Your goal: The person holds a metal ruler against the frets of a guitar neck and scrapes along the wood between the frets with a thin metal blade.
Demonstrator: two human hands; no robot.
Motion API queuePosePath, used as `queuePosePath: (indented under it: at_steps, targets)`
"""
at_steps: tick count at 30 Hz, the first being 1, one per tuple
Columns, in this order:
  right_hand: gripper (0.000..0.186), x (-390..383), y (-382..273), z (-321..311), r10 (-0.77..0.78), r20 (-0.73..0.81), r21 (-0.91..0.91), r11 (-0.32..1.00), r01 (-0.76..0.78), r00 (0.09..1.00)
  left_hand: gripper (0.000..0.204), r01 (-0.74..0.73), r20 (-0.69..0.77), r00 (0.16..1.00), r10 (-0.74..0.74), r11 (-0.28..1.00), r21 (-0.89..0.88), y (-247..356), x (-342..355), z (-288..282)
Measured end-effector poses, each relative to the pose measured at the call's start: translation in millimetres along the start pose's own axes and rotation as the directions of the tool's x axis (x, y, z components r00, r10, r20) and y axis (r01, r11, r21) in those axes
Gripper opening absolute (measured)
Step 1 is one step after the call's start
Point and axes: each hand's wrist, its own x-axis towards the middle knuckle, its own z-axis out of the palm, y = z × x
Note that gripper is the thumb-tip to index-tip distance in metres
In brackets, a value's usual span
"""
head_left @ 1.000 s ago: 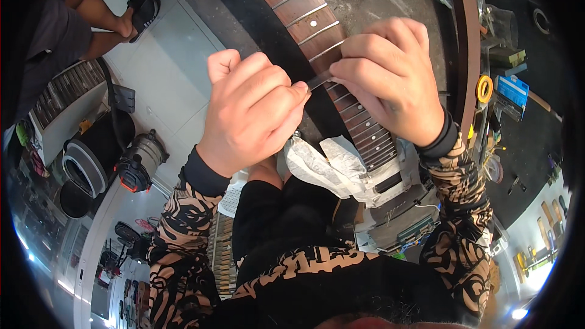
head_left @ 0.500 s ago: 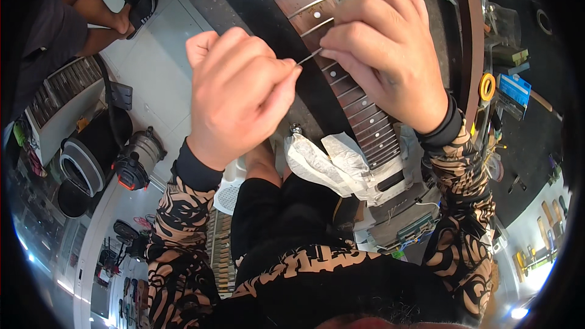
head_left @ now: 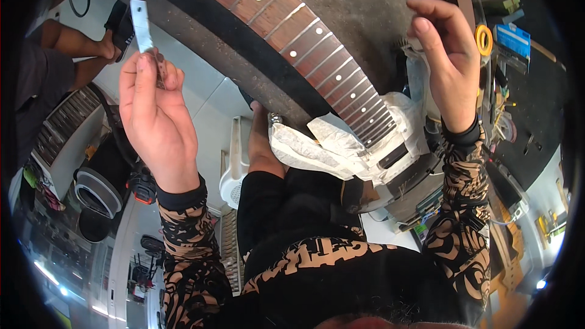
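Note:
My left hand (head_left: 159, 106) is raised at the left, fingers closed round the lower end of a flat metal strip. The strip (head_left: 142, 27) is pale and shiny, with a small dark hole near its upper end. My right hand (head_left: 450, 55) hovers over the right side of the bench with nothing in it, thumb and fingers apart and a little bent. Between the hands lies a guitar neck with a brown fretboard (head_left: 274, 18), metal frets and white dot inlays. White masking paper (head_left: 317, 152) covers the guitar body at the neck's lower end.
The dark workbench (head_left: 372, 6) carries the neck. At right are a yellow tape roll (head_left: 483, 40), a blue box (head_left: 513, 41) and several tools. A white stool (head_left: 236, 170) stands near my legs. Another person's legs (head_left: 73, 49) show at far left, above a vacuum cleaner (head_left: 100, 189).
My hands have parted from above the fretboard, where both pinched a thin piece. The left has gone left, now showing the strip; the right has let go and moved right.

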Motion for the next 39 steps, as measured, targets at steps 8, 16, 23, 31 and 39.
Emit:
queuePosePath:
  at_steps: [8,16,23,31,39]
  targets:
    - [0.044,-35.6,2.7,-3.6,-0.066,0.006,-0.045,0.997,0.066,0.998,0.02,-0.043,-0.013,0.999,0.051,0.942,0.332,-14.3,-22.7,36.0]
    - [0.042,-1.6,-15.1,11.5,-0.373,0.19,-0.194,0.893,0.407,0.908,0.023,-0.613,0.513,0.79,0.335,0.424,0.667,-27.9,-34.7,79.3]
    - [0.047,39.4,-27.1,28.6,-0.54,0.318,-0.18,0.772,0.609,0.779,0.028,-0.707,0.605,0.705,0.369,0.304,0.639,-27.4,-30.5,86.3]
    - [0.026,68.2,-14.4,44.9,-0.58,0.378,-0.062,0.762,0.645,0.722,0.029,-0.69,0.576,0.714,0.398,0.264,0.674,-29.9,-16.5,78.3]
    - [0.024,64.5,-8.4,41.1,-0.706,0.386,-0.186,0.571,0.799,0.594,0.032,-0.764,0.678,0.641,0.359,0.226,0.604,-24.8,-13.4,73.8]
